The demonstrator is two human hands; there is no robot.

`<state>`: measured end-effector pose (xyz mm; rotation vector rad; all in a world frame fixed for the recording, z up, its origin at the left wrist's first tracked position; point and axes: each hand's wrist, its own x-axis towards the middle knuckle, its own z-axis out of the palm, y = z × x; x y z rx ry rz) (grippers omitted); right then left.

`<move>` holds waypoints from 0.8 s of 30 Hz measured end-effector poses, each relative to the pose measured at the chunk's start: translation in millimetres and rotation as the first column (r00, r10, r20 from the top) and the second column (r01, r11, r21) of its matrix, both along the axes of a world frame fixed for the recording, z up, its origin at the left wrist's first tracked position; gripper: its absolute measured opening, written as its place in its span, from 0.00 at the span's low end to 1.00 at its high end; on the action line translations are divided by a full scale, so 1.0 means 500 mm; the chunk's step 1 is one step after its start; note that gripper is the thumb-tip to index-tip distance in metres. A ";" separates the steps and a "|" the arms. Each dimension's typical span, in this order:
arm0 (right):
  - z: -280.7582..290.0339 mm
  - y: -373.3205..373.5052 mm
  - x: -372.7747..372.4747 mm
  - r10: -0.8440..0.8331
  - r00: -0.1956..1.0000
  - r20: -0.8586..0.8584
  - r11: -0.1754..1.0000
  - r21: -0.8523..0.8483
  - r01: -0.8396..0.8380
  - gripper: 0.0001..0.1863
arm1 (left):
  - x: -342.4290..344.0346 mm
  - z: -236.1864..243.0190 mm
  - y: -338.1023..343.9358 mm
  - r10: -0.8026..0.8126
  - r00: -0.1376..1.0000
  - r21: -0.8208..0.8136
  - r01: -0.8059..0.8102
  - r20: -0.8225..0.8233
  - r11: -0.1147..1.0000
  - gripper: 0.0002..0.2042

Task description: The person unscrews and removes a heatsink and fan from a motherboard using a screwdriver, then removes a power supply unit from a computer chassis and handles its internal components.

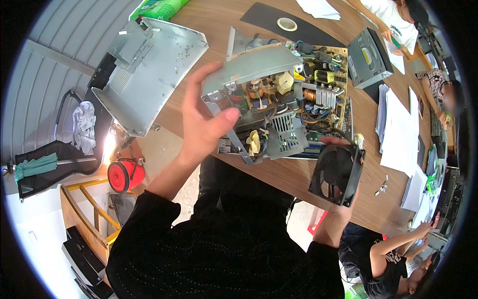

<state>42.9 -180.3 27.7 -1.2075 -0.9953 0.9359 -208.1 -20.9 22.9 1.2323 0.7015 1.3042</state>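
My left hand (201, 124) is closed on the left edge of a grey metal casing (259, 65), thumb in front and fingers round its far side. The casing is tilted and open toward me, showing coils and wires inside. My right hand (341, 212) holds a black cooling fan (332, 169) upright near the table's front edge; the fan's frame hides most of that hand. Between the hands lies a circuit board (340, 102) crowded with coils, heat sinks and cables. A vented metal plate (286, 134) sits in front of it.
A large grey metal cover (164, 84) holding small screws lies at the left. Beyond the board stand a disc drive (368, 60) and a tape roll (287, 24). Paper stacks (398, 129) lie right. Other people work along the table's right side. A red round container (122, 176) is below left.
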 end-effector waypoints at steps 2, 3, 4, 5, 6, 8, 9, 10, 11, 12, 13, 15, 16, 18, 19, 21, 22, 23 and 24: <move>0.009 0.008 -0.010 0.049 0.993 0.105 0.997 0.055 -0.054 0.33 | 0.008 -0.003 -0.010 -0.006 0.999 0.008 0.006 0.052 1.000 0.44; 0.010 0.013 -0.014 0.048 0.990 0.133 0.997 0.056 -0.055 0.32 | 0.011 -0.005 -0.013 -0.011 0.999 0.016 0.010 0.053 1.000 0.44; 0.012 0.015 -0.016 0.051 0.987 0.149 0.997 0.046 -0.059 0.31 | 0.012 -0.006 -0.015 -0.010 0.998 0.018 0.009 0.055 1.000 0.44; 0.012 0.018 -0.016 -0.032 0.968 0.247 0.998 -0.048 0.045 0.32 | 0.013 -0.008 -0.015 -0.003 0.998 0.013 0.002 0.059 1.000 0.44; 0.013 0.018 -0.014 -0.032 0.958 0.284 0.999 -0.029 0.042 0.33 | 0.012 -0.009 -0.015 -0.001 0.999 0.008 0.000 0.053 1.000 0.43; 0.014 0.016 -0.006 -0.008 0.935 0.354 0.996 -0.079 0.038 0.34 | 0.008 -0.013 -0.011 0.014 0.999 -0.012 -0.014 0.050 1.000 0.43; 0.016 0.015 -0.001 0.007 0.905 0.425 0.998 -0.066 0.023 0.34 | 0.006 -0.015 -0.008 0.032 0.999 -0.001 -0.032 0.034 0.999 0.43; 0.017 0.011 0.004 0.032 0.891 0.452 0.997 -0.075 0.002 0.34 | 0.005 -0.017 -0.004 0.047 0.999 0.012 -0.048 0.019 0.999 0.42; 0.018 0.008 0.008 0.055 0.883 0.465 0.994 -0.105 -0.007 0.33 | 0.005 -0.019 -0.002 0.068 0.998 0.008 -0.068 0.003 0.998 0.42; 0.019 0.005 0.010 0.077 0.875 0.477 0.990 -0.138 -0.012 0.32 | 0.006 -0.021 -0.001 0.073 0.997 -0.002 -0.072 0.022 0.997 0.41; 0.019 0.003 0.010 0.082 0.859 0.505 0.983 -0.184 0.014 0.31 | 0.008 -0.024 0.000 0.085 0.996 -0.028 -0.084 0.041 0.996 0.41; 0.014 0.003 0.007 0.072 0.847 0.526 0.963 -0.258 0.079 0.30 | 0.013 -0.027 -0.002 0.111 0.992 -0.044 -0.109 0.061 0.993 0.39; 0.009 0.006 0.003 0.040 0.764 0.644 0.961 -0.233 0.146 0.30 | 0.016 -0.028 -0.003 0.125 0.989 -0.049 -0.121 0.079 0.991 0.39; -0.004 0.016 -0.007 -0.047 0.622 0.782 0.952 -0.154 0.266 0.30 | 0.020 -0.030 -0.005 0.154 0.984 -0.064 -0.148 0.095 0.987 0.39; -0.010 0.022 -0.011 -0.090 0.585 0.806 0.947 -0.112 0.301 0.32 | 0.020 -0.030 -0.005 0.169 0.979 -0.081 -0.160 0.115 0.984 0.39; -0.022 0.034 -0.017 -0.159 0.518 0.841 0.930 -0.048 0.365 0.33 | 0.018 -0.030 -0.003 0.189 0.971 -0.109 -0.175 0.144 0.979 0.39; -0.026 0.039 -0.020 -0.178 0.501 0.847 0.929 -0.023 0.370 0.33 | 0.015 -0.030 -0.002 0.192 0.974 -0.084 -0.183 0.117 0.980 0.40; -0.030 0.043 -0.021 -0.175 0.508 0.844 0.937 -0.016 0.349 0.33 | 0.013 -0.030 0.000 0.205 0.974 -0.058 -0.200 0.093 0.978 0.41; -0.034 0.047 -0.024 -0.160 0.532 0.832 0.949 -0.020 0.316 0.34 | 0.009 -0.031 0.001 0.209 0.975 -0.026 -0.208 0.074 0.978 0.42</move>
